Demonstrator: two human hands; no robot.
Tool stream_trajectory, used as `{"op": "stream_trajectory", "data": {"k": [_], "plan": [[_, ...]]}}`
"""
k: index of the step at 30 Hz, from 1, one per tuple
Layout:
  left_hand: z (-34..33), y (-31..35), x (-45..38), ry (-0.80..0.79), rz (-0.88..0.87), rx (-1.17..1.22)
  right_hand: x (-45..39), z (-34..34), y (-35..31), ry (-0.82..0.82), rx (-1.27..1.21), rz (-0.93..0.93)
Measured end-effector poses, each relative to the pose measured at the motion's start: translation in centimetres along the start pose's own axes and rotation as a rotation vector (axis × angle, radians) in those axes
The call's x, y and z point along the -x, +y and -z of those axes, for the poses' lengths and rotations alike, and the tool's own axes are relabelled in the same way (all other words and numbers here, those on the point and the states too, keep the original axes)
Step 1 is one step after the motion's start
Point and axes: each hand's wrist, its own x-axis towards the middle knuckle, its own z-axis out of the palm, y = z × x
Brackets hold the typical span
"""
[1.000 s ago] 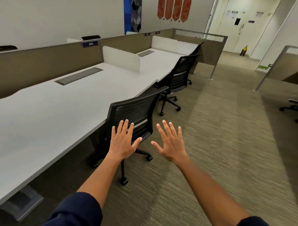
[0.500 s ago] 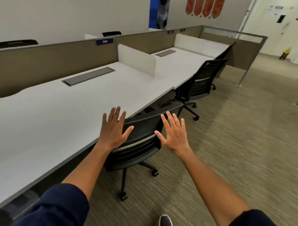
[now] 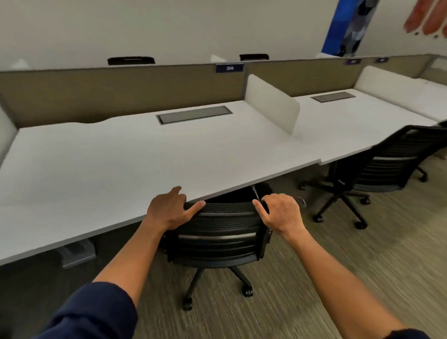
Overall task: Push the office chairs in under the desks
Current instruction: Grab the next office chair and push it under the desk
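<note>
A black mesh office chair stands right in front of me, its backrest top close to the front edge of the long white desk; the seat is hidden under the desktop. My left hand rests on the backrest's top left corner, thumb along the rim, index finger raised over the desk edge. My right hand curls over the top right corner. A second black chair stands at the neighbouring desk to the right, backrest near that desk's edge.
A white divider panel separates the two desks. Brown partition screens run behind them, with a grey cable hatch set in the desktop. Carpet floor spreads to my right. A grey desk foot sits under the desk at left.
I have stepped up to the chair. Both hands went from open and spread in the air to resting on the backrest's top corners, and the chair now sits closer under the desk.
</note>
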Motion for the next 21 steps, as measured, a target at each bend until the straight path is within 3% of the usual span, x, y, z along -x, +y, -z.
{"op": "stream_trajectory", "data": {"k": [21], "plan": [[-2.7,8.7,13.1,0.339,0.16,0.017,8.1,1.4,3.4,0.11,-0.072,0.177]]}}
